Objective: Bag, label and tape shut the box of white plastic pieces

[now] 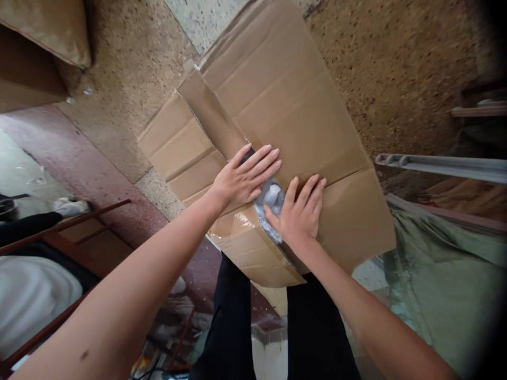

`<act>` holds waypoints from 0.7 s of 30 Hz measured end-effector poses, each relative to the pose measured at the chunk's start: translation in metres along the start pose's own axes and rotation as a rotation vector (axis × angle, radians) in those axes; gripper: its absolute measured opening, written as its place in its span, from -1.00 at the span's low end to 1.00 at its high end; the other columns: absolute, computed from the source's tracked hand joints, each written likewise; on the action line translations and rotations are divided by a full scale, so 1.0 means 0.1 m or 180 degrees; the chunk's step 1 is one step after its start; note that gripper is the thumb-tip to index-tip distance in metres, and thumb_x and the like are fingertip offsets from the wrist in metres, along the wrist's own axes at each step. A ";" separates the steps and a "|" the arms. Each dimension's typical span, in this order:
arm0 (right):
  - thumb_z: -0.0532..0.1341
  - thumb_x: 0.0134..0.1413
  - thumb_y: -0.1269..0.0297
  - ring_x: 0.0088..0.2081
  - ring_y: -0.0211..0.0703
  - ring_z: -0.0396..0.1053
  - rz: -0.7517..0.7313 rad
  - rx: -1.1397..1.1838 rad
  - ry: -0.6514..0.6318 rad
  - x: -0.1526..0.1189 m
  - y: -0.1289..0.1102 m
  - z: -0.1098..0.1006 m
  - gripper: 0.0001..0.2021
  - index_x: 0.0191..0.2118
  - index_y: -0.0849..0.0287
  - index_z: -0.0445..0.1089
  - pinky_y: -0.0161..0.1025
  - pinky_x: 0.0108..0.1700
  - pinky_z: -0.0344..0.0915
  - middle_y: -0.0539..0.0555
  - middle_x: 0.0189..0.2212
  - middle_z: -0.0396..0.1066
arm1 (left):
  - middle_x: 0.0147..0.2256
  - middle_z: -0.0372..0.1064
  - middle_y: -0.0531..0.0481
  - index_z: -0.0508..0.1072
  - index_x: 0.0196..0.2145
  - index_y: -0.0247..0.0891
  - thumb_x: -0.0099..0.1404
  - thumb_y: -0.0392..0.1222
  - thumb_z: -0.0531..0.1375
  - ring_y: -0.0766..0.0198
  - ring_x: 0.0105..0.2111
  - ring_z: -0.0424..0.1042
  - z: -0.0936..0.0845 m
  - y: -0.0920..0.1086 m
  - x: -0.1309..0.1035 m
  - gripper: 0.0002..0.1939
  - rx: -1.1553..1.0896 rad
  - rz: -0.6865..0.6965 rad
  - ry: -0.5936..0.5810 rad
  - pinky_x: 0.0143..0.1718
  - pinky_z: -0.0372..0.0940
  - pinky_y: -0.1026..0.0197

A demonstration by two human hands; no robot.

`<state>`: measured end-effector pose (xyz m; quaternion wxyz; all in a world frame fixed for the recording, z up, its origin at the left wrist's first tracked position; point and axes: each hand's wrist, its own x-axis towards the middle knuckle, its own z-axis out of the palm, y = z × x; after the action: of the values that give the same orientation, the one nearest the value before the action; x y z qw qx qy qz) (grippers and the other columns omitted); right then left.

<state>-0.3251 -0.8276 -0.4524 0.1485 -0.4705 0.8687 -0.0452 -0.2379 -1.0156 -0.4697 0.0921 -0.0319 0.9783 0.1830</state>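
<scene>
A large brown cardboard box [285, 100], with its flaps folded toward each other, lies in front of my legs. Between the flaps a slit stays uncovered, and a clear plastic bag [272, 194] with pale contents bulges through it. My left hand [245, 177] rests flat across the slit, fingers stretched out over the flap edge. To its right, my right hand [301, 211] is spread on the wide flap, its thumb touching the plastic. Shiny clear tape [243, 219] shows on the near left flap. What lies deeper in the box is hidden.
A stuffed sack [51, 29] sits on a brown carton [27, 68] at the upper left. A metal frame [99, 211] stands to the left, near another person's shoe [71, 207]. On the right are a grey bar [439, 163] and green cloth [447, 264].
</scene>
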 end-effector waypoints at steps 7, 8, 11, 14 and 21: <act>0.12 0.15 -0.10 0.34 0.55 -0.38 -0.0016 -0.0002 0.0252 -0.03 0.05 0.11 -0.16 0.33 0.49 -0.02 0.38 0.18 0.03 0.61 0.33 -0.29 | 0.38 -0.17 -0.01 -0.27 0.39 -0.09 0.37 -0.11 -0.07 0.09 0.36 -0.16 0.02 0.01 -0.01 -0.29 0.0069 -0.0016 0.0179 0.37 -0.32 -0.15; 0.12 0.16 -0.12 0.34 0.54 -0.36 -0.0025 -0.0008 0.0284 -0.03 0.05 0.11 -0.16 0.33 0.47 -0.03 0.37 0.18 0.03 0.61 0.33 -0.28 | 0.37 -0.16 -0.03 -0.26 0.39 -0.11 0.37 -0.11 -0.07 0.10 0.36 -0.15 0.00 0.02 -0.02 -0.29 0.0121 0.0015 0.0236 0.37 -0.33 -0.16; 0.10 0.17 -0.16 0.35 0.51 -0.33 -0.0027 0.0025 0.0301 -0.03 0.07 0.07 -0.16 0.34 0.42 -0.04 0.33 0.19 0.05 0.58 0.33 -0.26 | 0.37 -0.16 -0.13 -0.12 0.38 -0.17 0.35 -0.04 0.03 0.02 0.36 -0.16 -0.17 0.10 -0.06 -0.28 0.0261 -0.0040 0.0336 0.34 -0.26 -0.19; 0.05 0.23 -0.11 0.35 0.44 -0.28 -0.0023 0.0134 0.0179 -0.05 0.12 -0.06 -0.25 0.32 0.39 0.01 0.26 0.21 0.08 0.54 0.33 -0.19 | 0.38 -0.25 -0.22 0.02 0.35 -0.22 0.27 0.04 0.14 -0.11 0.35 -0.13 -0.49 0.26 -0.14 -0.23 0.0325 -0.0428 0.0279 0.29 -0.11 -0.18; 0.05 0.26 0.27 0.32 0.33 -0.05 -0.0442 0.0015 -0.0283 -0.05 0.24 -0.57 -0.45 0.30 0.42 0.06 0.25 0.21 0.10 0.48 0.30 -0.03 | 0.35 -0.13 -0.26 0.07 0.33 -0.24 0.25 0.22 0.13 -0.22 0.27 0.07 -1.22 0.52 -1.06 -0.18 0.0460 -0.1020 -0.0402 0.15 0.12 -0.23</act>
<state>-0.3589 -0.8142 -0.4022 0.1846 -0.5308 0.8263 -0.0364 -0.1594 -1.0088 -0.3190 0.1833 -0.1690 0.9636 0.0968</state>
